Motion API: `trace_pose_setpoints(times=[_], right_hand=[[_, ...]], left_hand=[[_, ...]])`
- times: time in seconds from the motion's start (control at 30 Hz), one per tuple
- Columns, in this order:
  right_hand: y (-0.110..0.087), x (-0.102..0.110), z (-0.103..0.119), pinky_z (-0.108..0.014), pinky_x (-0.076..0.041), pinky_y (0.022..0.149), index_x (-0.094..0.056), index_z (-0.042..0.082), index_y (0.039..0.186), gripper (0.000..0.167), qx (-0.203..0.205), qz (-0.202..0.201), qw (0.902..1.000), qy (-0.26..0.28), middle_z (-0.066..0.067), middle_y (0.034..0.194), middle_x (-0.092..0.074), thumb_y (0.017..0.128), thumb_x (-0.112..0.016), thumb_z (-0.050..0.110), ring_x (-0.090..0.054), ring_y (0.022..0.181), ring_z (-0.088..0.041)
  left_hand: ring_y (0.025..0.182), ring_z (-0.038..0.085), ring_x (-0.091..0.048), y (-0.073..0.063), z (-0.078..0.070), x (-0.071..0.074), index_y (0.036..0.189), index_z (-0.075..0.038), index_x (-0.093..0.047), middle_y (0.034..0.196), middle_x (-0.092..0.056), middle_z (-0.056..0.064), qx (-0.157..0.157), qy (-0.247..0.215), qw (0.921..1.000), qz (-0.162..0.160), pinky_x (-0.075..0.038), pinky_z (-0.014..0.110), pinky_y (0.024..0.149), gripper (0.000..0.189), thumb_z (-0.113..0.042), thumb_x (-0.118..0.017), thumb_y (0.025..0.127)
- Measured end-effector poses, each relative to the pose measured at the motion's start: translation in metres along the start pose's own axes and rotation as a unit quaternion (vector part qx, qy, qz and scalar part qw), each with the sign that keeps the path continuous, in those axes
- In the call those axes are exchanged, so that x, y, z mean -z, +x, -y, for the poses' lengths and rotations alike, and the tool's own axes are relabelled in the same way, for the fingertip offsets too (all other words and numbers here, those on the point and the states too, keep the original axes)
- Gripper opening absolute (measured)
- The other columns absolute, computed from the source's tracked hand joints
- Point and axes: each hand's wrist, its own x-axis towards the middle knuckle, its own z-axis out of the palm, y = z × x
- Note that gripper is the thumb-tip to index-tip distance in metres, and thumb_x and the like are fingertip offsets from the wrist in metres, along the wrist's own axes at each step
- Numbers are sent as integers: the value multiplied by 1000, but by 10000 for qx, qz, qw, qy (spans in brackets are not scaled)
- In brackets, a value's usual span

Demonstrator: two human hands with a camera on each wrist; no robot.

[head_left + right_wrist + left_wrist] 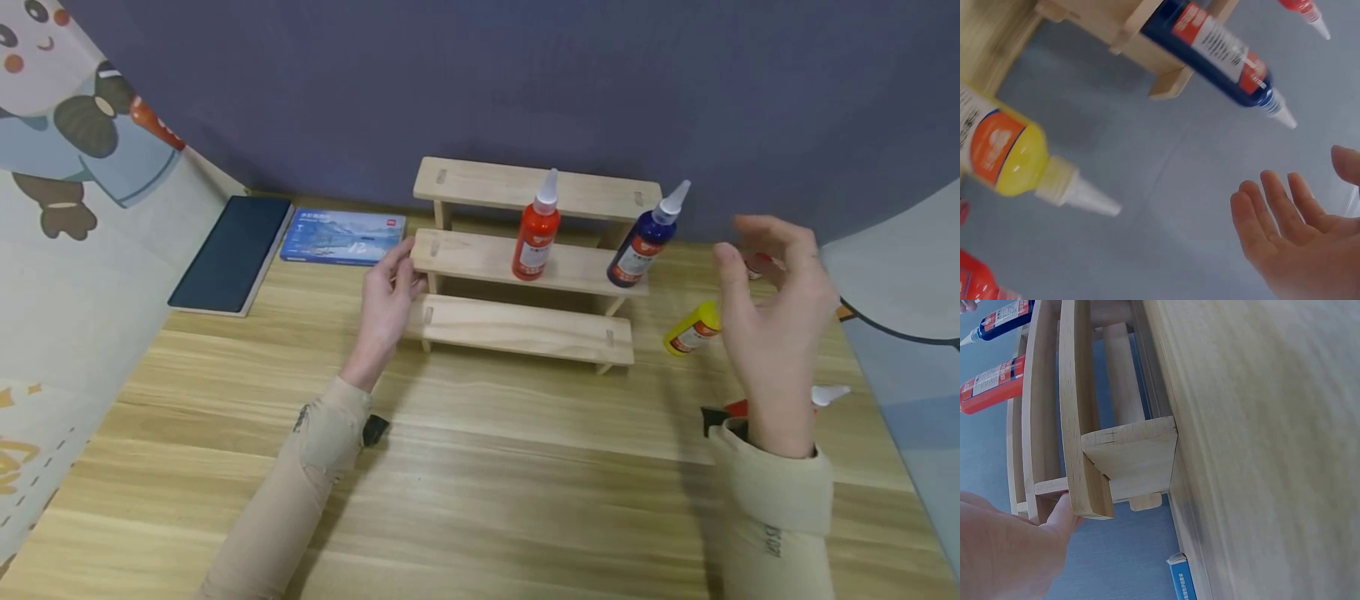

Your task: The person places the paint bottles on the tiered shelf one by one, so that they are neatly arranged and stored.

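A three-step wooden display shelf (pixel 517 329) stands on the table, and my left hand (pixel 386 308) grips the left end of its middle step. In the left wrist view, the thumb and fingers partly disappear behind the step boards (pixel 1079 412). The middle step carries a red paint bottle (pixel 536 242) near its centre and a dark blue paint bottle (pixel 639 254) at its right end, both with white pointed nozzles. Raised to the right of the shelf, my right hand (pixel 783 325) holds nothing, its fingers loosely bent (pixel 1297 244). A yellow paint bottle (pixel 693 331) stands just left of it.
Another red bottle, with a white nozzle (pixel 831 395), is partly behind the right wrist. At the back left lie a blue box (pixel 341 236) and a dark-covered, flat rectangular item (pixel 231 254). A dark blue partition (pixel 480 83) rises behind the shelf.
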Motion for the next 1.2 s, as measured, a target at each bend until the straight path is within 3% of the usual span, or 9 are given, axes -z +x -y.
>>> trace_pose_setpoints(times=[0.2,0.4,0.77,1.07,1.2], right_hand=[[0,9,-12,-26,-46,121,-62,0,145,46,-454,128,9986,-222,-8,146,-65,106,-72,23,-60,133,-13],[-1,14,-23,-26,-42,124,-57,2,150,51,-705,345,9955,-528,-7,152,-61,107,-70,26,-56,141,-17],[-10,21,-48,-30,-43,123,-47,-2,155,56,-1376,882,9842,-677,-21,153,-56,110,-65,25,-53,143,-35],[-16,23,-60,-50,-39,125,-35,-7,159,62,-1721,1538,9699,-773,-28,161,-43,112,-61,23,-46,145,-49],[-18,24,-63,-59,-39,122,-33,-10,159,63,-1687,1677,9682,-779,-32,161,-41,112,-61,22,-45,144,-53]], left_hand=[[137,40,-58,1,1,0,160,5,-41,158,-47,28,20,55,10000,-4,-56,30,111,45,-7,-36,117],[138,40,-57,2,1,0,161,5,-40,159,-46,28,14,1,10000,-11,-55,30,112,45,-7,-36,117],[137,39,-58,1,1,0,161,6,-40,160,-46,28,9,-9,10000,-26,-57,29,110,45,-6,-37,117],[140,39,-56,0,1,0,160,6,-40,161,-45,28,49,-57,10000,-8,-56,29,111,45,-6,-37,117],[140,39,-56,1,1,0,160,5,-40,162,-43,26,31,-36,10000,-10,-56,29,111,45,-5,-37,117]])
